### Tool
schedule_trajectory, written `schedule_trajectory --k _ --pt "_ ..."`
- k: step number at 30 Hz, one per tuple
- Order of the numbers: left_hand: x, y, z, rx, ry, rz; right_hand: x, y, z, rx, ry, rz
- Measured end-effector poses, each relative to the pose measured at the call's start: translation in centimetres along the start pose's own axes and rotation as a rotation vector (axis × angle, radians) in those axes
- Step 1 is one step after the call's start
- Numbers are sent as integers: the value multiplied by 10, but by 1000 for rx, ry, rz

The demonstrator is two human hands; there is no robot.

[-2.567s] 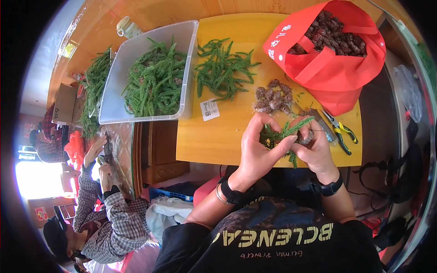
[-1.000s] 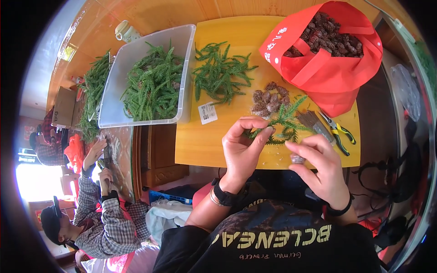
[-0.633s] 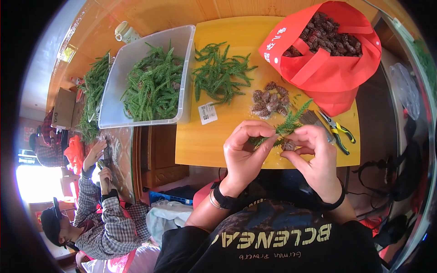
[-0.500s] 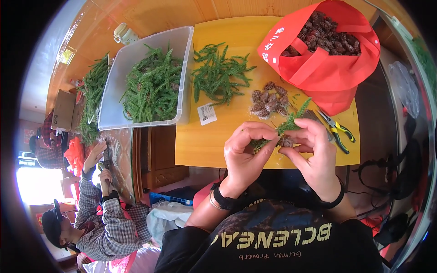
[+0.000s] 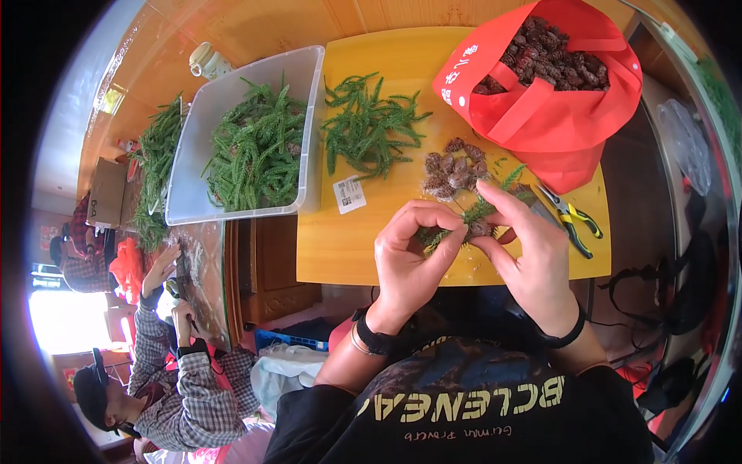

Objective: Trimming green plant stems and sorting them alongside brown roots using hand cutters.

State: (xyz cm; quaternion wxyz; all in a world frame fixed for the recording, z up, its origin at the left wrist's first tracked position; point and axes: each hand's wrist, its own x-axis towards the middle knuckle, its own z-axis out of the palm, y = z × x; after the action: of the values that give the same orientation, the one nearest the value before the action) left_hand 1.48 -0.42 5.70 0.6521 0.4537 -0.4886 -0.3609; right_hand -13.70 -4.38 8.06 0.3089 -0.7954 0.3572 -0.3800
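Note:
Over the front of the yellow table I hold an artificial green pine sprig point(image 5: 477, 211) with a small brown pine cone point(image 5: 481, 229) against it. My left hand point(image 5: 410, 251) is closed, thumb and index finger pinching the sprig and perhaps a thin wire at its middle. My right hand point(image 5: 537, 259) is closed on the pine cone with its thumb and bent fingers, its index finger stretched along the sprig. The fingers partly hide the cone. Just beyond my hands lies a small heap of loose pine cones point(image 5: 456, 168). More green sprigs point(image 5: 373, 130) lie farther back.
A clear plastic bin point(image 5: 312, 131) of sprigs stands left. A red bag point(image 5: 553, 124) full of pine cones sits back right. Yellow-black pliers point(image 5: 570, 222) lie right of my hands, a white label point(image 5: 349, 195) to the left. Another person point(image 5: 182, 379) works at a table far left.
Both hands have shifted slightly left with the sprig and cone. My right index finger has straightened upward along the sprig. The other person's hand has moved a little.

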Motion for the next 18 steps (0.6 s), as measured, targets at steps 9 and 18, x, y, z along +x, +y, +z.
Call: schedule_trajectory --k 9,18 --pt "1 7 -6 -82 -2 -248 8 -7 -2 -118 -19 -85" --pt "1 -1 -7 -103 -10 -216 7 -2 3 -89 -2 -77"
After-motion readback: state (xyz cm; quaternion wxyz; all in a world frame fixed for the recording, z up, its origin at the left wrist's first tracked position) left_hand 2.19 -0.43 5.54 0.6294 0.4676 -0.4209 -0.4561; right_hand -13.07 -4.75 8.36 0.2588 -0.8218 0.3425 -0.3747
